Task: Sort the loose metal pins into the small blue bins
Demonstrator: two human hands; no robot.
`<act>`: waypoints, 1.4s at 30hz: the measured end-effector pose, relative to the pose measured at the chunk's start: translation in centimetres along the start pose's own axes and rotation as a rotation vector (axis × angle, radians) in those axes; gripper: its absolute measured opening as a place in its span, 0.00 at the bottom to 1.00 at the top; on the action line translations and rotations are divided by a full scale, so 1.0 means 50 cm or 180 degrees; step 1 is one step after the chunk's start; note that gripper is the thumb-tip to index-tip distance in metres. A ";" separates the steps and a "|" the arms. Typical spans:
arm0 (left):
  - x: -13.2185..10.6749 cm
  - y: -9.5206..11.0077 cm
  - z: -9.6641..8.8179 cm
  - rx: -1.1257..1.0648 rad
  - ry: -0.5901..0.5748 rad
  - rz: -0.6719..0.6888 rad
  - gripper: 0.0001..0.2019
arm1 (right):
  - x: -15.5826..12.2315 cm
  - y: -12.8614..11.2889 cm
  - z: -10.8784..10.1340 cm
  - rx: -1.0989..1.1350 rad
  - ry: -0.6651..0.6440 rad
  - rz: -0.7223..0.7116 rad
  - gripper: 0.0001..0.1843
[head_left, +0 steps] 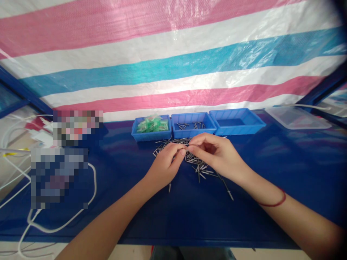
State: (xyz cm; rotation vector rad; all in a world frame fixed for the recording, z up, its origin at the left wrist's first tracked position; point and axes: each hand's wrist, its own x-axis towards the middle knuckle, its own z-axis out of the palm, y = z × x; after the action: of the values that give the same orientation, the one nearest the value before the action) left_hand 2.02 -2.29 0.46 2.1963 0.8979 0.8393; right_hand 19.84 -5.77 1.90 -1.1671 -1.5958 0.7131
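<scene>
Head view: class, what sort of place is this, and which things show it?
Likely a small workshop's sorting bench: a row of blue trays, loose metal pins heaped on the blue table, a striped tarpaulin behind.

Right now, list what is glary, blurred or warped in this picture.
Head view: daylight glows through the striped tarp, with shiny glare patches near its top. The blue table carries soft reflections. Two pixelated blocks hide things at left. The corners darken and the tarp's stripes bow, which is lens distortion. The left hand, right hand and pins look sharp.
</scene>
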 end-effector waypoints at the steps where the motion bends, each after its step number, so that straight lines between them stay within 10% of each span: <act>1: 0.000 -0.002 0.000 -0.0015 0.0059 -0.0093 0.12 | 0.009 0.003 -0.003 -0.0014 0.0101 -0.0032 0.08; 12: -0.005 -0.014 -0.003 0.0511 -0.0227 0.0187 0.10 | 0.138 0.051 -0.036 -0.1394 0.0435 -0.0011 0.14; 26: 0.000 -0.030 0.002 0.1437 -0.0346 0.0549 0.10 | 0.018 0.071 -0.070 -0.1201 -0.0087 0.0292 0.09; 33: 0.001 -0.023 0.022 0.1841 -0.0391 0.0604 0.13 | 0.005 0.063 -0.063 -0.1438 -0.0921 -0.0444 0.10; 42: 0.013 -0.022 0.027 0.2197 -0.0232 0.0400 0.11 | -0.006 0.056 -0.042 -0.1567 -0.0863 -0.0550 0.08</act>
State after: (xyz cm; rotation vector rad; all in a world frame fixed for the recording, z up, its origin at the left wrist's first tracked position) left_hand 2.94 -1.56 -0.96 2.8751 1.1427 0.5415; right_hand 22.77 -5.21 0.06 -1.2937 -2.1536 0.3834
